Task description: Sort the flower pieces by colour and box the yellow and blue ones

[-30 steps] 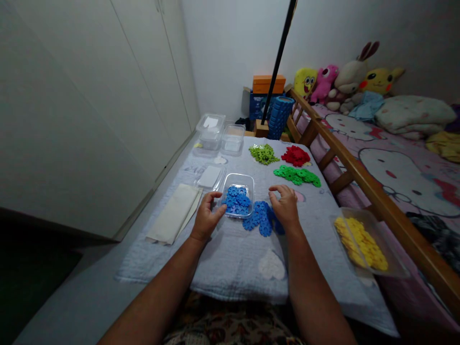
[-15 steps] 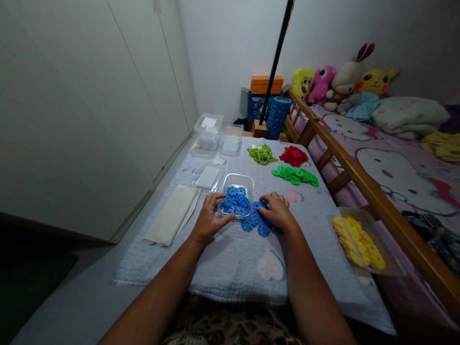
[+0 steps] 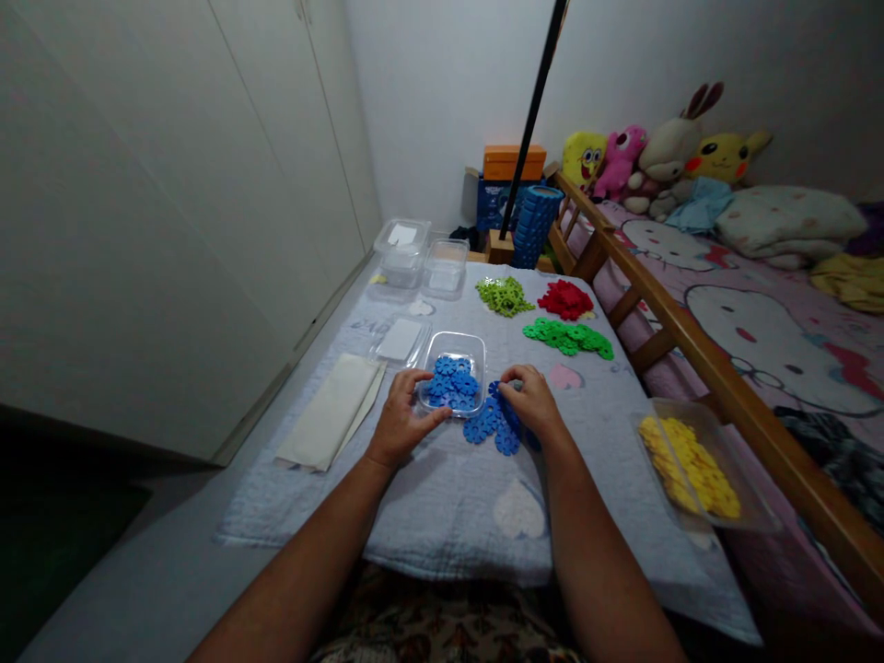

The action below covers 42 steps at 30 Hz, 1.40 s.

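My left hand (image 3: 404,419) is curled around the near left corner of a clear plastic container (image 3: 482,354), its thumb along the near side. Several blue snowflake discs (image 3: 454,382) lie inside the container. More loose blue discs (image 3: 506,440) are spread on the cloth just right of it. Over these, my right hand (image 3: 531,401) is closed, thumb against the fingers, pinching a blue disc (image 3: 509,419) tilted on its edge. The palm partly hides the discs beneath it.
Beyond are piles of lime pieces (image 3: 504,296), red pieces (image 3: 564,300) and green discs (image 3: 567,338). A tub of yellow pieces (image 3: 691,470) sits at right by the wooden bed rail (image 3: 663,313). Folded paper (image 3: 331,412), a clear lid (image 3: 401,342) and stacked containers (image 3: 401,253) are on the left.
My right hand's fingers have drawn together on a blue disc and tipped it up from the others. The left hand stays at the container.
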### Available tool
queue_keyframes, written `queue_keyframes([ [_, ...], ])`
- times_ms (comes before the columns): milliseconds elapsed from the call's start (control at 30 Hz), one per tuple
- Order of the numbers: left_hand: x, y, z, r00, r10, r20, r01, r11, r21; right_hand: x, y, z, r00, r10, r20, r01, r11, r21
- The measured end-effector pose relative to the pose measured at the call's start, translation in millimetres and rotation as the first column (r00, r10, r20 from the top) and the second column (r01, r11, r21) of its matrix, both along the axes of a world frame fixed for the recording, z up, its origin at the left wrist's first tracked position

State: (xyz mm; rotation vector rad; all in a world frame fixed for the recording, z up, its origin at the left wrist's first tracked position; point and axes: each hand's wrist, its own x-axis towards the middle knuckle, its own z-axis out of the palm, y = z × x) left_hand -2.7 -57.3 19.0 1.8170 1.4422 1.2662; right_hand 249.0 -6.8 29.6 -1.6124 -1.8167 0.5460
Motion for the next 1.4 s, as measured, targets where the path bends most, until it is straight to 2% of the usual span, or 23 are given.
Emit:
queue_keyframes([
  [133,-0.2,0.0,0.8,1.000,-0.007,0.007,0.007,1.000,-0.021,0.3,0.6,5.7,0.977,-0.051,-0.207,0.072,0.993,0.096],
  [233,0.1,-0.2,1.8,1.000,-0.007,0.015,0.008,0.999,-0.033,-6.4,-5.9,15.6,0.941,-0.086,-0.326,0.157,0.968,0.198],
  [300,0.4,-0.3,2.0,1.000,-0.008,0.020,0.008,0.999,-0.037,-14.6,-12.4,21.9,0.944,-0.064,-0.324,0.161,0.946,0.282],
  [400,0.4,0.0,1.3,0.999,-0.016,0.029,0.017,0.999,-0.031,-29.8,-21.5,27.8,0.976,0.016,-0.217,0.065,0.931,0.358],
  [533,0.0,0.6,-0.7,1.000,-0.014,0.024,0.015,1.000,-0.015,-46.1,-25.6,28.8,0.993,0.100,-0.067,-0.070,0.932,0.355],
  [767,-0.9,0.8,-3.3,1.000,-0.013,0.015,0.013,1.000,-0.008,-51.2,-20.2,23.6,0.996,0.089,0.011,-0.088,0.943,0.321],
  [1067,-0.5,1.1,-3.6,1.000,-0.020,0.012,0.020,1.000,0.004,-52.1,-21.0,20.8,0.983,0.159,0.091,-0.178,0.947,0.268],
  [1267,-0.4,0.5,-2.4,1.000,-0.022,0.019,0.022,1.000,-0.005,-44.7,-19.5,22.7,0.989,0.137,0.062,-0.149,0.945,0.292],
  [1400,-0.2,-0.4,-0.7,0.999,-0.020,0.031,0.021,1.000,-0.020,-23.4,-12.7,22.8,1.000,0.023,0.021,-0.029,0.952,0.306],
])
